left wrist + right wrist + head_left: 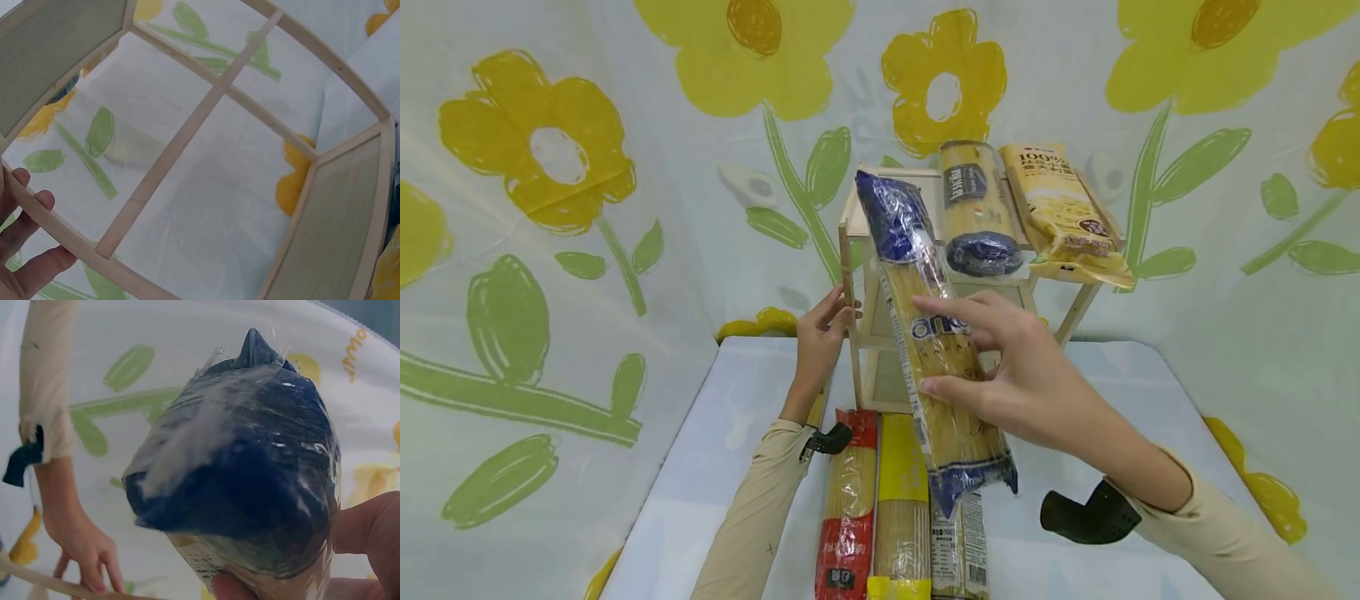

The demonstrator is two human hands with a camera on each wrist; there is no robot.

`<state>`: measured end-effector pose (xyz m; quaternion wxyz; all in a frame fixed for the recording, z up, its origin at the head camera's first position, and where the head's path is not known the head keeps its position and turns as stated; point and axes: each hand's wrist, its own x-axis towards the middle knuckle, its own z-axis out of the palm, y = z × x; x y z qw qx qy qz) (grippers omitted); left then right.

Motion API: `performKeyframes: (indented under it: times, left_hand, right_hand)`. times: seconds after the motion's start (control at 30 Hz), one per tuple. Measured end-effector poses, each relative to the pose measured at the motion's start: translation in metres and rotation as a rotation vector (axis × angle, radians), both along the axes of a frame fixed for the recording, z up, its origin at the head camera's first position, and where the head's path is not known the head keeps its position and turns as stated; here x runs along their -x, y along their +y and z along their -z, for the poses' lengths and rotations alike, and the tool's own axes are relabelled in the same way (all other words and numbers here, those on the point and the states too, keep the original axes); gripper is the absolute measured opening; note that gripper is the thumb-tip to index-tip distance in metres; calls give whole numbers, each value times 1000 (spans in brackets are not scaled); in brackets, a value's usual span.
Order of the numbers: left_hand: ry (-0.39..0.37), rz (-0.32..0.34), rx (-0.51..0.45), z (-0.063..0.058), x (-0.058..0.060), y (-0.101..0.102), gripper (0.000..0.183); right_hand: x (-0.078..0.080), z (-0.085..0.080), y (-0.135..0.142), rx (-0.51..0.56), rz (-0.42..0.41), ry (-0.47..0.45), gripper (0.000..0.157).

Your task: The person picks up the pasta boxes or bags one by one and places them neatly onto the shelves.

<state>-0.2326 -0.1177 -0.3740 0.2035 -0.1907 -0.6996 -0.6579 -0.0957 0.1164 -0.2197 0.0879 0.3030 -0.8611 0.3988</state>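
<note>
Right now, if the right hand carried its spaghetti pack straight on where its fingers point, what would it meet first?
Probably the wooden rack's left front post, near the left hand; depth is unclear, so the right hand and spaghetti pack might pass in front.

White wall covering (670, 167), printed with large yellow flowers (748, 83), green stems (550, 406) and leaves (508, 317); pale tabletop (715, 433), surrounded on three sides.
</note>
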Motion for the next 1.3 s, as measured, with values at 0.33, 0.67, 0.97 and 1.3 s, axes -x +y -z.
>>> performKeyframes:
  times: [0.33, 0.67, 0.97, 1.3]
  left_hand:
    - [27, -9, -4, 1, 0, -1, 42]
    - [26, -9, 15, 0, -1, -1, 42]
    - [49, -8, 22, -2, -2, -1, 42]
    - [49, -2, 30, -2, -2, 0, 41]
  right_hand:
    - [37, -36, -6, 8, 51, -61, 63]
    - [70, -59, -15, -7, 123, -96, 63]
    - [98, -77, -29, -63, 213, -107, 59]
    - [125, -86, -44, -115, 290, -188, 60]
